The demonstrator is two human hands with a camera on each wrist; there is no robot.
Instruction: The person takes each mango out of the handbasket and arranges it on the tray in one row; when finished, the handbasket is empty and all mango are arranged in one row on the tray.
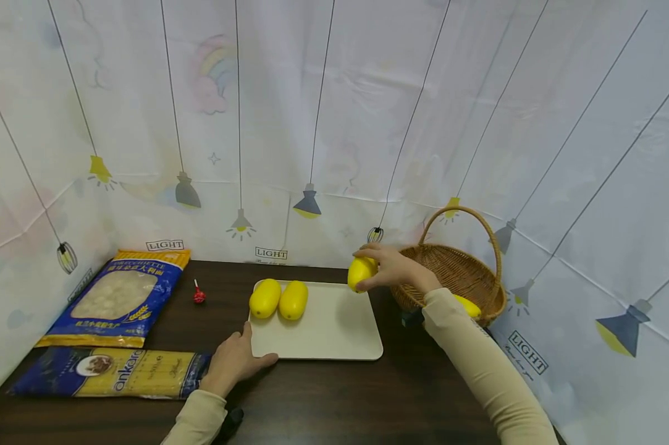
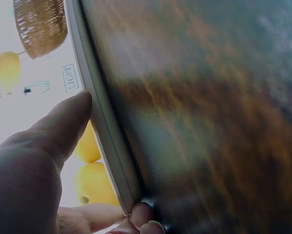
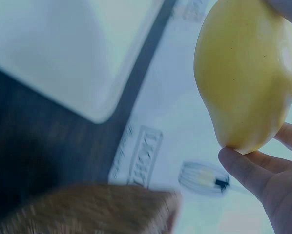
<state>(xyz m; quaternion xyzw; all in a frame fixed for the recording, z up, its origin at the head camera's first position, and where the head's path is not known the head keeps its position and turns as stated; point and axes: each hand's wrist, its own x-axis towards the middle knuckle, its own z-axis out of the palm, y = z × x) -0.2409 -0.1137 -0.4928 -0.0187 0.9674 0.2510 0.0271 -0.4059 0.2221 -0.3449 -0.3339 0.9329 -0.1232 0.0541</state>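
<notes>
My right hand [image 1: 388,267] holds a yellow mango [image 1: 362,273] above the right back corner of a white rectangular tray [image 1: 334,321]. The right wrist view shows this mango [image 3: 246,73] between thumb and fingers. On the tray's left side lie two more mangoes, one at the edge [image 1: 265,298] and one beside it [image 1: 293,300]. My left hand [image 1: 235,360] rests at the tray's near left corner, thumb along the front rim and index finger by the left rim. In the left wrist view its thumb touches the tray rim [image 2: 107,141].
A wicker basket [image 1: 451,262] with a tall handle stands at the right; something yellow [image 1: 469,306] shows in it beside the sleeve. At the left lie a blue pasta bag [image 1: 117,296], a spaghetti pack [image 1: 139,374] and a red lollipop [image 1: 199,295]. A printed curtain [image 1: 334,123] hangs behind.
</notes>
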